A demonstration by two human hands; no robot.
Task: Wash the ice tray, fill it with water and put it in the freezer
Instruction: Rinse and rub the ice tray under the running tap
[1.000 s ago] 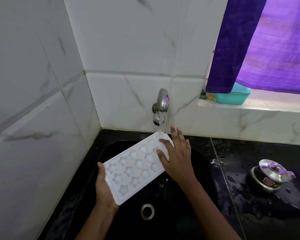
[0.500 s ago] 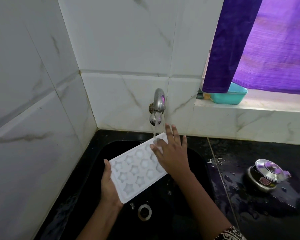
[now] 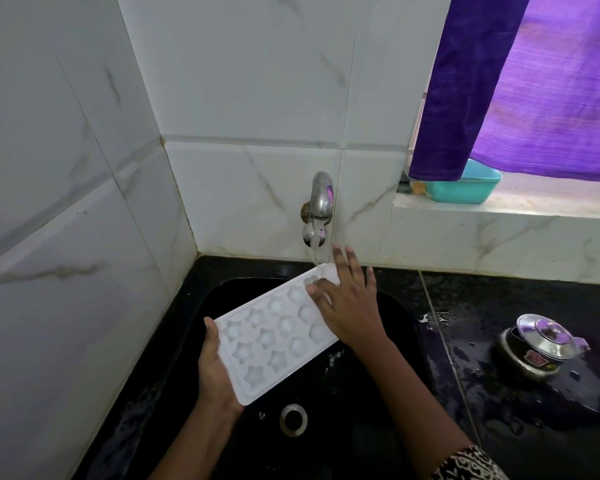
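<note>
A white ice tray (image 3: 271,336) with star-shaped and round cups tilts over the black sink (image 3: 399,313). Its far corner sits under a thin stream of water from the steel wall tap (image 3: 319,209). My left hand (image 3: 215,368) grips the tray's near left edge from below. My right hand (image 3: 347,299) lies flat on the tray's far right end, fingers spread and pressing on the cups. The sink drain (image 3: 293,419) shows below the tray.
White marble-look tiles close the left and back sides. A wet black counter (image 3: 534,403) to the right carries a small steel pot with a lid (image 3: 541,344). A teal tub (image 3: 465,188) sits on the window ledge under a purple curtain (image 3: 520,84).
My right hand slid along the tray's far end toward the tap. The view shifted slightly, and the tray stays under the stream in my left hand.
</note>
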